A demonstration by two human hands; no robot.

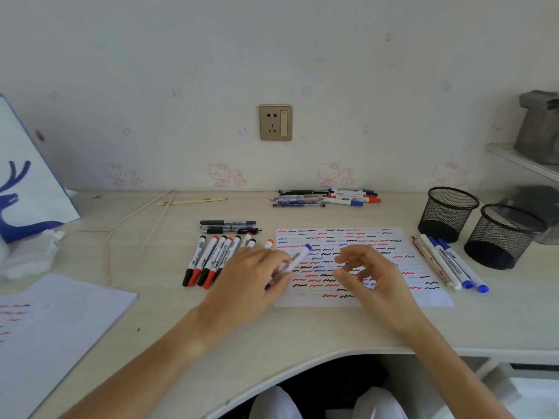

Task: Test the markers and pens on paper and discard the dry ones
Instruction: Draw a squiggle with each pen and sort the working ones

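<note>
- Paper (357, 237), frame centre: white, covered in rows of red, black and blue squiggles.
- Marker (298, 257) in the left hand (251, 278): white barrel, blue cap.
- Row of markers (211, 258) left of centre: white barrels with red and black caps.
- 2 mesh cups (447, 213) at right: black.
- Bench (181, 328): pale beige.
- Wall (211, 71): off-white with faint pink cartoon cats.
- Bag (27, 182), left edge: white with a blue deer.
- Socket (275, 122) on the wall: gold.

The left hand (251, 276) is holding a blue-capped marker (298, 257) over the scribbled paper (423, 285) on the desk (302, 334); the right hand (372, 276) is hovering beside it, fingers loosely curled.
</note>
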